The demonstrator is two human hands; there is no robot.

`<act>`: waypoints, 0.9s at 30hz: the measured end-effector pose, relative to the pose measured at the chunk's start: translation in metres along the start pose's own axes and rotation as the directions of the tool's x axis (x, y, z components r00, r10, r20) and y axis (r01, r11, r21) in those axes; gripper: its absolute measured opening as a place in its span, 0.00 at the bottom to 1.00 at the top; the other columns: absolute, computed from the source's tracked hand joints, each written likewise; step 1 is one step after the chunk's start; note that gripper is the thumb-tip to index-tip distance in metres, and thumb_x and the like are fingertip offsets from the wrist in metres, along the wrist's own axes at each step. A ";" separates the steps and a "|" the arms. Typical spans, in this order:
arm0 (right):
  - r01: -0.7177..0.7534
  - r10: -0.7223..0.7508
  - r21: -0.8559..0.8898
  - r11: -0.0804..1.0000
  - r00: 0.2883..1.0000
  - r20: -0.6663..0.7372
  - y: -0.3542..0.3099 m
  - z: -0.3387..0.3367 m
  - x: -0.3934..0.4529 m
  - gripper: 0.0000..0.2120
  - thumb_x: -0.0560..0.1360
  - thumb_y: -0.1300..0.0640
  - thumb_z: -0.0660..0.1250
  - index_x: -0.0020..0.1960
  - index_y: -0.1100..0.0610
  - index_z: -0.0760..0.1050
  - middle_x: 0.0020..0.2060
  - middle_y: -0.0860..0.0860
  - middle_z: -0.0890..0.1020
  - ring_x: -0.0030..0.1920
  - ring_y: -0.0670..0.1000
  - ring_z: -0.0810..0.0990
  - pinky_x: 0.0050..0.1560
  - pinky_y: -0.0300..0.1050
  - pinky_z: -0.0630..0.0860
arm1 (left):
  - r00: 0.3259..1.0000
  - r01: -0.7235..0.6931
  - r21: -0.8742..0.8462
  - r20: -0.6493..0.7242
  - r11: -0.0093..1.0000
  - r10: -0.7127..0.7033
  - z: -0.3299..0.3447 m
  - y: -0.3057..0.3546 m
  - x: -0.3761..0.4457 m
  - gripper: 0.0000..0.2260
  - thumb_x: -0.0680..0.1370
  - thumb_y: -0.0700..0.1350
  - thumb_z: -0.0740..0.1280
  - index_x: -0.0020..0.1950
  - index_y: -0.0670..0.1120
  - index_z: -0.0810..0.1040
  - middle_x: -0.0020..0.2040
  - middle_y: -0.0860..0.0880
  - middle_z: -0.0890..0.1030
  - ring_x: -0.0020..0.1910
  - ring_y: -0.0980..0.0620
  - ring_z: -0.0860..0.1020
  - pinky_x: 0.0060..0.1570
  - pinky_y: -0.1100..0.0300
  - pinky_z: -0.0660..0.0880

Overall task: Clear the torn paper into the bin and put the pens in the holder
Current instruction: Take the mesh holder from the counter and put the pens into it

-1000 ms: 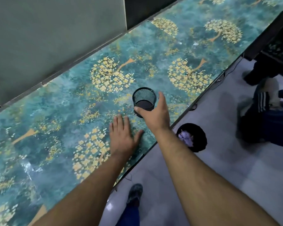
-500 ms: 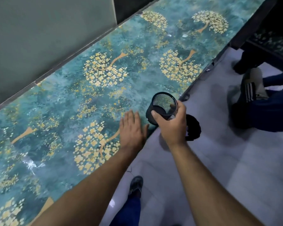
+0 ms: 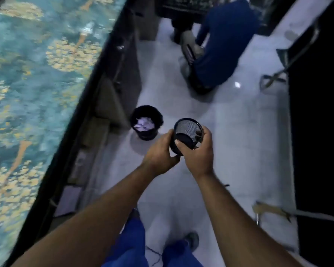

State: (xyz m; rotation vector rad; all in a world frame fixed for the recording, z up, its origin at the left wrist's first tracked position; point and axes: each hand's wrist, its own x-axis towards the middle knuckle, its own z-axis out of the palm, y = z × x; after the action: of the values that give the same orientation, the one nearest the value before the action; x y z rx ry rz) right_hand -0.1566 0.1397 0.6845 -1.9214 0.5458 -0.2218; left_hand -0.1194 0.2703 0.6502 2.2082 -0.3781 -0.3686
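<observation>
We hold both forearms stretched forward, wrists close together. Our right grip (image 3: 198, 151) curls round the holder (image 3: 187, 134), thumb on its near rim, fingers over its far side. Our left grip (image 3: 160, 153) clasps its lower wall from the left.

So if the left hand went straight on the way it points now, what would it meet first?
The left hand already touches the mesh holder, so it would meet that first. The bin lies off that line, though depth is unclear.
</observation>
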 end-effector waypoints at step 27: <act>-0.539 0.611 0.300 0.787 0.617 -0.496 0.640 -0.069 0.070 0.21 0.80 0.40 0.59 0.61 0.53 0.79 0.56 0.49 0.84 0.54 0.44 0.79 0.53 0.40 0.73 | 0.856 0.243 -0.125 0.494 0.962 -0.152 0.617 -0.191 0.160 0.39 0.60 0.48 0.80 0.67 0.50 0.68 0.60 0.52 0.78 0.58 0.51 0.78 0.55 0.53 0.79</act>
State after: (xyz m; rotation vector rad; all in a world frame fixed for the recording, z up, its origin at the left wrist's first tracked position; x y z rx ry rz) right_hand -0.2958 -0.1546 0.1249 -1.4326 1.5011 -0.4028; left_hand -0.1848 -0.1098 0.1081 1.9582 -0.3610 -1.0394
